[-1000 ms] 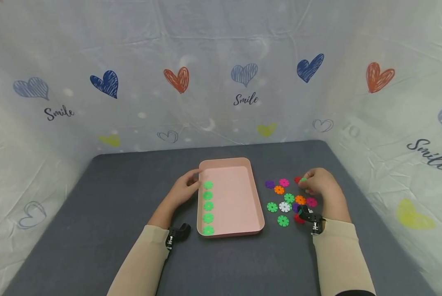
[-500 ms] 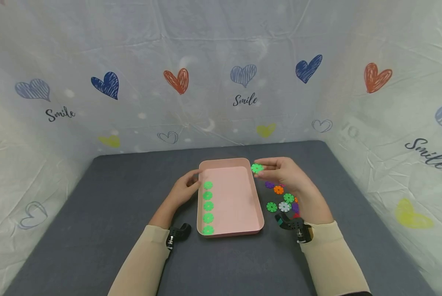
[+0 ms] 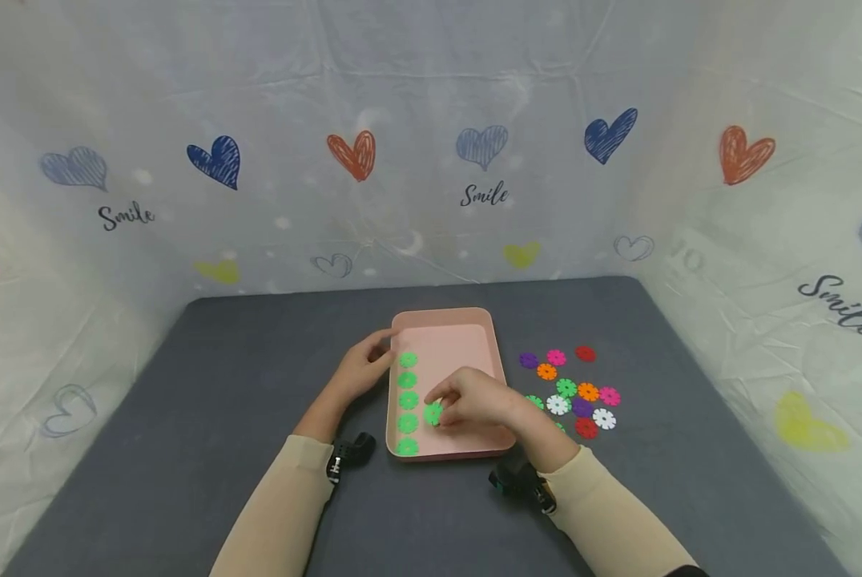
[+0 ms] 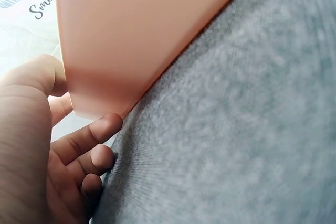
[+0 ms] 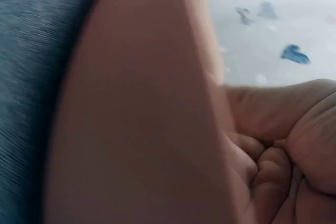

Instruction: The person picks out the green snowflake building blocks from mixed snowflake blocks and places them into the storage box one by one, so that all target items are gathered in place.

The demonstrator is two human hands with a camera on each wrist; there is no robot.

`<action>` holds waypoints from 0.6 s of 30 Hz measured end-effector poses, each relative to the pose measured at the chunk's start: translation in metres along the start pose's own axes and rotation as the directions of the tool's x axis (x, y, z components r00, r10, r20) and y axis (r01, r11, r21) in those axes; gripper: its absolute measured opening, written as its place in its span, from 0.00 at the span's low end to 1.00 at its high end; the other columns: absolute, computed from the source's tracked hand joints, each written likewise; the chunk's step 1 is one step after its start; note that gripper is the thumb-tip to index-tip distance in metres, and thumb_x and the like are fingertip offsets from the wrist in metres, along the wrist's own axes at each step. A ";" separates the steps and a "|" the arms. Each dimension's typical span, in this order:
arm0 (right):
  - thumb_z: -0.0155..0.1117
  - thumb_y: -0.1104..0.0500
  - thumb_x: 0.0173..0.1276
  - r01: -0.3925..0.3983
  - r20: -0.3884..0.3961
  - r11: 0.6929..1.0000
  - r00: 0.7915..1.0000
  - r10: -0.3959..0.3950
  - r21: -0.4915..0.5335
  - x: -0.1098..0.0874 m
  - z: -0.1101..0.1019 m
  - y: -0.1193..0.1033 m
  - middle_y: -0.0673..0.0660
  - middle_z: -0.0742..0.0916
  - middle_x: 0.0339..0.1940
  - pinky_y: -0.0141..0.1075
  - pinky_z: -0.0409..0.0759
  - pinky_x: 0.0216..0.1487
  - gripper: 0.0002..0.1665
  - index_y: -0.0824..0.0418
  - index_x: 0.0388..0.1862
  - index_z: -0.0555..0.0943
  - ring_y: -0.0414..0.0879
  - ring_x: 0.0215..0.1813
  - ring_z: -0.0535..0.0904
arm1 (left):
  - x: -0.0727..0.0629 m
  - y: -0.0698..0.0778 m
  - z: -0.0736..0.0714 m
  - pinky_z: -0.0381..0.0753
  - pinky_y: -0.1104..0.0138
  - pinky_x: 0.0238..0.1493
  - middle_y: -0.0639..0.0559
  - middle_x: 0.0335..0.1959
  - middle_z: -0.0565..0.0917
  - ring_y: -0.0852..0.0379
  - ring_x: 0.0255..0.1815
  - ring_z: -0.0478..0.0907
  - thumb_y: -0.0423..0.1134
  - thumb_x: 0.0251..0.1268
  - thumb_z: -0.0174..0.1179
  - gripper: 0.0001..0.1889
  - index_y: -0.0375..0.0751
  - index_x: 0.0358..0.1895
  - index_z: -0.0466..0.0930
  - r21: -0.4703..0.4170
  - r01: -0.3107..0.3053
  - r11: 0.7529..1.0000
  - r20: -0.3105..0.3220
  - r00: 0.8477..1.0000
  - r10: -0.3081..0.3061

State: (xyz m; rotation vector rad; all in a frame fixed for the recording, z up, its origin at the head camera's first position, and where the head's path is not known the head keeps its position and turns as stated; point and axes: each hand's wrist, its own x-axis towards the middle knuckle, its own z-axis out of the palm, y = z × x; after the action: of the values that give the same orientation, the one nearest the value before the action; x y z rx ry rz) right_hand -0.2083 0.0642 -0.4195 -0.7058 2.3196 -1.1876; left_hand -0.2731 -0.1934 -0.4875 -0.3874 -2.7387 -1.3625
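Note:
A shallow pink tray (image 3: 441, 318) stands on the table with a column of several green notched plastic discs (image 3: 408, 400) along its left side. My left hand (image 3: 360, 369) grips the tray's left rim; in the left wrist view the thumb lies over the edge, and curled fingertips (image 4: 107, 125) sit low at the outer wall (image 4: 126, 35). Over the tray, my right hand (image 3: 477, 397) pinches another green notched disc (image 3: 433, 414), just right of the column. The tray wall (image 5: 131, 103) hides the disc and fingertips in the right wrist view.
Right of the tray lies a loose group of notched discs: purple (image 3: 529, 361), orange (image 3: 588, 391), pink (image 3: 610, 396), red (image 3: 586, 428), white (image 3: 604, 418) and green (image 3: 565, 388). My right forearm partly covers some. A curtain printed with hearts (image 3: 352, 156) surrounds the dark grey table (image 3: 258, 385).
My right hand has picked up a green disc from the group at the right and carried it leftward over the tray. The left hand has stayed at the tray's left rim.

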 end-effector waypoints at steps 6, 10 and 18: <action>0.80 0.69 0.56 0.036 0.060 0.985 0.998 -0.026 -0.167 0.005 0.020 0.004 0.47 0.83 0.23 0.32 0.74 0.33 0.13 0.61 0.40 0.90 0.38 0.26 0.75 | 0.001 -0.004 0.002 0.76 0.50 0.46 0.41 0.52 0.84 0.48 0.42 0.80 0.44 0.78 0.59 0.24 0.47 0.73 0.74 -0.003 -0.001 1.000 -0.025 1.000 0.001; 0.80 0.70 0.54 0.069 0.088 0.967 0.995 -0.049 -0.243 0.002 0.025 0.005 0.47 0.81 0.21 0.33 0.73 0.31 0.12 0.58 0.35 0.89 0.38 0.24 0.73 | 0.000 -0.004 0.004 0.77 0.51 0.45 0.42 0.51 0.84 0.49 0.41 0.80 0.44 0.78 0.58 0.24 0.47 0.73 0.74 -0.007 -0.002 1.000 -0.027 1.000 0.002; 0.75 0.61 0.65 0.066 0.105 0.968 0.994 -0.041 -0.243 -0.014 -0.008 -0.003 0.47 0.83 0.28 0.35 0.74 0.32 0.20 0.61 0.57 0.87 0.40 0.26 0.74 | -0.001 -0.003 0.005 0.76 0.52 0.43 0.44 0.49 0.84 0.51 0.39 0.78 0.43 0.78 0.58 0.23 0.48 0.72 0.75 0.011 0.004 1.000 -0.031 1.000 -0.004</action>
State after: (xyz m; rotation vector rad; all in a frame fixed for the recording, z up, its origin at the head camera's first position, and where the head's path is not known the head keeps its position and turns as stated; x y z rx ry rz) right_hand -0.2014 0.0765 -0.4102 -0.8980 2.4009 -0.8715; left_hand -0.2728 -0.1914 -0.4929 -0.3571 -2.7228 -1.3414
